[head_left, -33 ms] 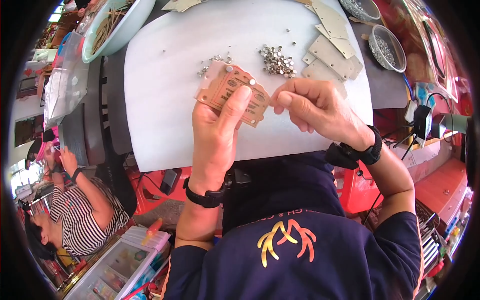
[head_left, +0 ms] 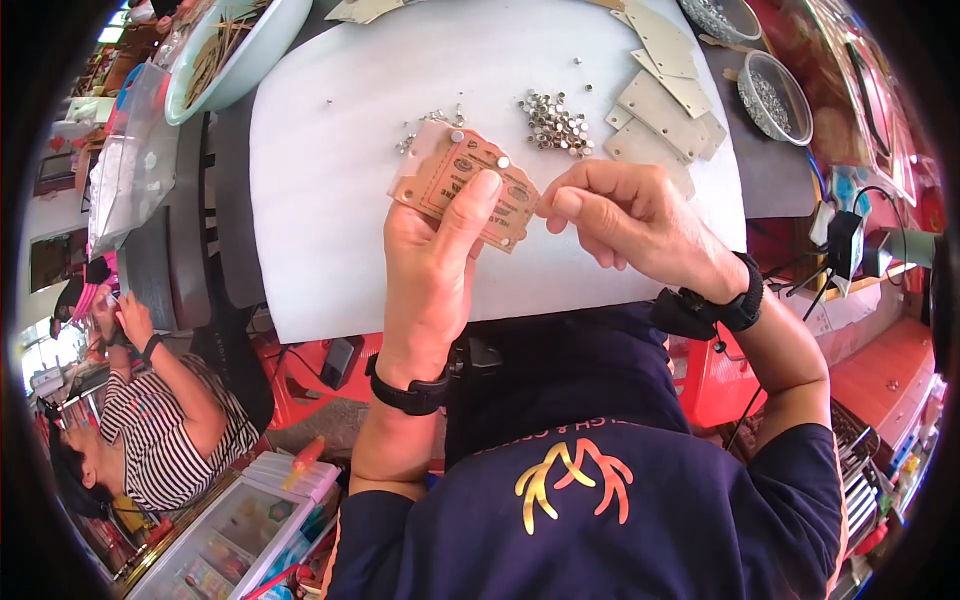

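Note:
My left hand (head_left: 435, 265) grips a brown printed card (head_left: 470, 185) over the table, thumb lying across its face. The card has a scalloped far edge, small holes, and silver round caps in some of them; a pale layer shows at its left end. My right hand (head_left: 635, 215) is closed in a pinch at the card's right edge. Whatever lies between those fingertips is too small or hidden to make out. Beyond the card lie a pile of silver caps (head_left: 557, 125) and a smaller scatter of metal pieces (head_left: 432, 118), partly behind the card.
A white sheet (head_left: 330, 220) covers the dark table. Pale flat plates with holes (head_left: 660, 115) overlap at the far right, beside clear bowls of small metal pieces (head_left: 775, 97). At far left stands a pale basin (head_left: 222, 65) with thin brown strips. Another person (head_left: 165, 425) sits left.

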